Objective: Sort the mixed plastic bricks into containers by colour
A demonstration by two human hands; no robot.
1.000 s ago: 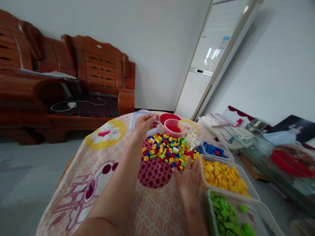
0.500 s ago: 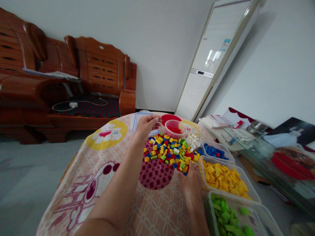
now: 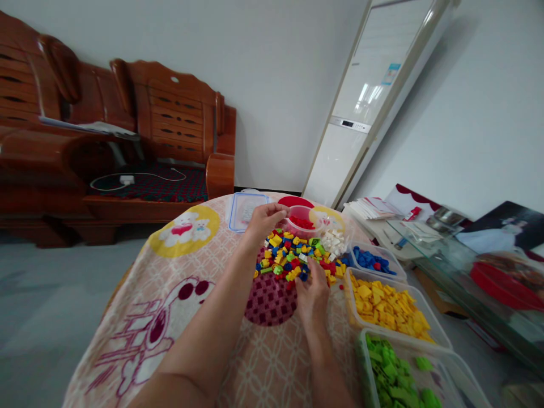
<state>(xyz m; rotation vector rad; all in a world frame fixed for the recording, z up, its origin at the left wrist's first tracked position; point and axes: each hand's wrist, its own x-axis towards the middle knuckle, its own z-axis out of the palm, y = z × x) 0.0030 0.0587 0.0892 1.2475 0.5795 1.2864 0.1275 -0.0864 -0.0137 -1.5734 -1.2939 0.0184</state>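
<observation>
My left hand (image 3: 267,220) is over the far side of a pile of mixed toy building bricks (image 3: 278,259), its fingers pressed together beside the rim of a clear round tub (image 3: 319,227) of red bricks (image 3: 301,221). Anything between those fingers is too small to make out. At the near edge of the pile, my right hand (image 3: 313,294) reaches in with thumb and forefinger apart, among yellow, blue and red bricks. White bricks (image 3: 334,242) lie in a clear bag right of the tub.
Along the right stand clear boxes of blue bricks (image 3: 369,260), yellow bricks (image 3: 386,303) and green bricks (image 3: 393,368). A blue-rimmed lid (image 3: 246,212) lies at the back left on the patterned tablecloth (image 3: 272,362). Beyond the boxes is a glass table (image 3: 450,283).
My left hand has moved right, up to the tub of red bricks. My right hand has shifted left and farther into the pile, away from the box of yellow bricks.
</observation>
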